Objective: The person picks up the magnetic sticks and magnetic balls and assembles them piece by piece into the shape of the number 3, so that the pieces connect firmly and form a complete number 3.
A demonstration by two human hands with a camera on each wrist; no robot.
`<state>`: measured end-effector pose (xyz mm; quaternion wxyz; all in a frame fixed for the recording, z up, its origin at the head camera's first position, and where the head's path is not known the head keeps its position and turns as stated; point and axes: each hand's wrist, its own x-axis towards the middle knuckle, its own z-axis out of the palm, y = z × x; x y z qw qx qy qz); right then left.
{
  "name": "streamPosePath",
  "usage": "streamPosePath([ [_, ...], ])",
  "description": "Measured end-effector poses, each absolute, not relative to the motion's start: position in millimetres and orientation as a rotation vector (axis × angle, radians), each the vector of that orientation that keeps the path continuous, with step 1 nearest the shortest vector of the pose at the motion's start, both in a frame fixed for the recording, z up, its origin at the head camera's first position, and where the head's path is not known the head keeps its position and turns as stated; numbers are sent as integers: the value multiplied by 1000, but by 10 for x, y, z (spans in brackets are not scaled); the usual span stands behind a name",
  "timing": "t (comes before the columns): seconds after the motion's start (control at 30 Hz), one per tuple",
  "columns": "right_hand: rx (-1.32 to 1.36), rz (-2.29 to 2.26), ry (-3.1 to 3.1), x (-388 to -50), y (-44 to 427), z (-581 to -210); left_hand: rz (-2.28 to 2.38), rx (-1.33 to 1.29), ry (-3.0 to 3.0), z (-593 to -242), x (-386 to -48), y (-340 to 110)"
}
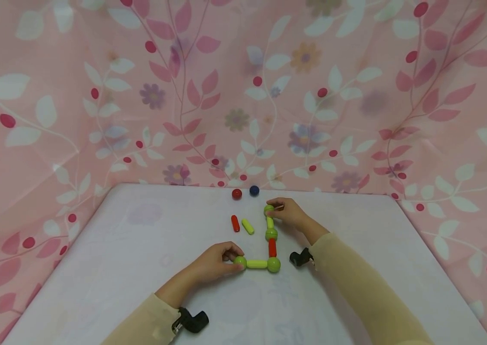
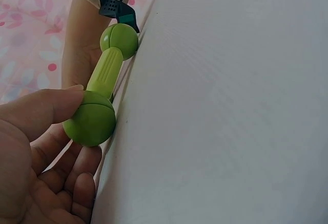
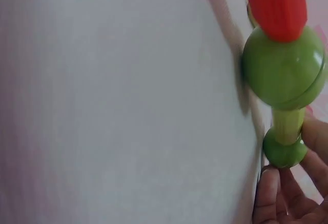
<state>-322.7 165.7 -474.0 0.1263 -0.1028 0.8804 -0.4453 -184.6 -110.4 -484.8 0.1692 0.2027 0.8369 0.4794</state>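
Note:
An L-shaped chain of balls and rods lies on the table. Its corner is a green ball [image 1: 274,264]. From there a yellow-green rod [image 1: 257,264] runs left to an end ball [image 2: 91,121], which my left hand [image 1: 217,261] pinches between thumb and fingers. Away from me, a red rod [image 1: 272,247] leads to a middle green ball [image 3: 282,67], then another yellow-green rod [image 3: 288,124] and the far end ball [image 3: 283,154]. My right hand [image 1: 288,213] holds that far ball with thumb and fingertips.
Left of the chain lie a loose red rod [image 1: 235,223] and a loose yellow-green rod [image 1: 248,226]. A red ball [image 1: 236,194] and a dark blue ball [image 1: 254,190] sit at the back edge of the white table [image 1: 161,230]. Floral pink cloth [image 1: 234,96] hangs behind.

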Motion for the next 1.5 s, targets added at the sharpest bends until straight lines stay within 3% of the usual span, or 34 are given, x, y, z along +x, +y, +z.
streamPosePath([
  [1.5,122,-1305,2558,-2745,1544,-4674,1360,568,2372,-4832,-1848,-1115],
])
